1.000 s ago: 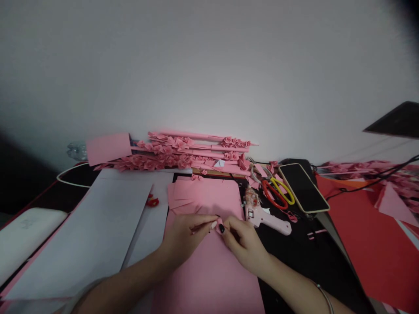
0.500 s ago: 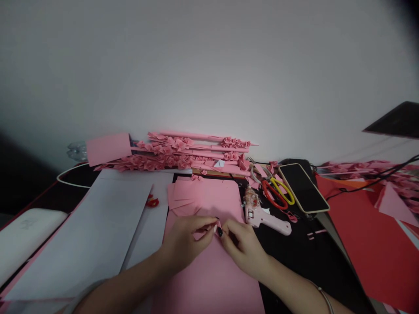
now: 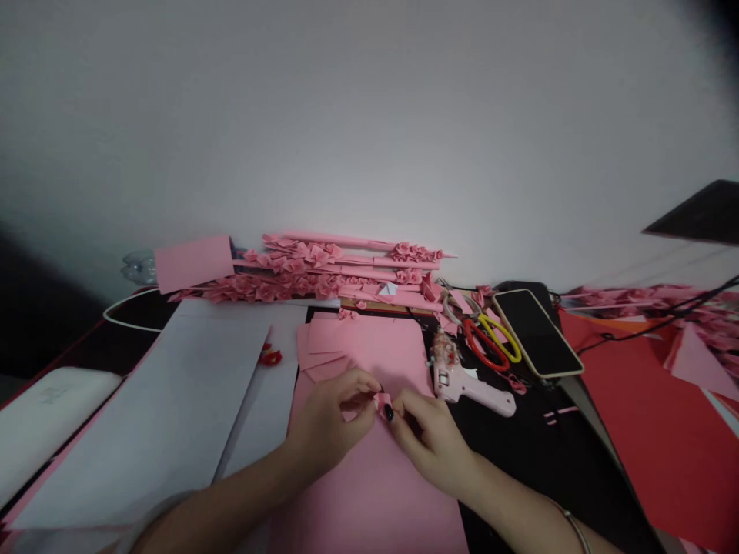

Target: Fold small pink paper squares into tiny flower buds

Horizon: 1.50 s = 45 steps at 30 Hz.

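Observation:
A small folded piece of pink paper is pinched between my two hands, above a large pink sheet. My left hand grips its left side between thumb and fingertips. On the other side my right hand holds it, thumb with dark nail in front and fingers curled. The fingers cover much of the piece, so its exact shape is hard to make out. Several small pink paper squares lie just beyond my left hand. To the right of my right hand rests a pink glue gun.
Pink paper flowers on stems are piled along the wall. Red-and-yellow-handled scissors and a phone lie at the right, near red sheets. White paper and a white box-like device are at the left.
My left fingertips have shifted slightly, and more of the small pink paper now shows between my hands. The surrounding things stay in place, with a slight shift of the view.

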Each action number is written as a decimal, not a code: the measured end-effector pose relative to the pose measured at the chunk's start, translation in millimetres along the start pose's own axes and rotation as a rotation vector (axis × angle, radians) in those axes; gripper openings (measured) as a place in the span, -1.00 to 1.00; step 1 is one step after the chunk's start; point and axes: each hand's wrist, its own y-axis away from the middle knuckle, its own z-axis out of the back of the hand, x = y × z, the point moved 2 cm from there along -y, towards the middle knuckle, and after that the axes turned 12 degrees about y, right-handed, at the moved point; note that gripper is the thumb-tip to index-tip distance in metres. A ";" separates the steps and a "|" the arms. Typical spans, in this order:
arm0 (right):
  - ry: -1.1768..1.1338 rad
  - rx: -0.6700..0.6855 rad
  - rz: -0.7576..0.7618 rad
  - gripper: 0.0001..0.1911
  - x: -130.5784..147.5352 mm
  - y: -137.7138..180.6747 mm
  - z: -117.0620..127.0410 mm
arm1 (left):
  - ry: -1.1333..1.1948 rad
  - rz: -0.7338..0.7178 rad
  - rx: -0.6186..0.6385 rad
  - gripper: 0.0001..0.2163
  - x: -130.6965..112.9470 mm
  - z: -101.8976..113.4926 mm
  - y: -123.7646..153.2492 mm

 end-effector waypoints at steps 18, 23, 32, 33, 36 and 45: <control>-0.143 -0.041 -0.135 -0.79 -5.4 -2.9 4.6 | 0.258 0.091 0.066 -0.86 -4.9 3.2 -3.6; -0.181 0.035 -0.096 -0.78 -4.6 -1.7 4.9 | 0.330 0.257 0.083 -0.66 1.8 2.9 -5.5; -0.243 0.113 -0.064 -0.79 -4.0 -1.9 3.4 | 0.136 0.272 0.247 -0.51 5.3 -1.0 -2.5; -0.246 0.115 -0.064 -0.79 -3.8 -2.1 3.5 | 0.128 0.265 0.262 -0.51 5.4 -1.1 -2.3; -0.280 0.096 -0.068 -0.79 -2.7 -2.7 4.4 | 0.105 0.238 0.291 -0.51 6.8 -1.1 -2.1; -0.356 0.095 -0.103 -0.77 -3.0 -3.4 3.2 | 0.089 0.247 0.291 -0.57 6.2 -1.6 -0.8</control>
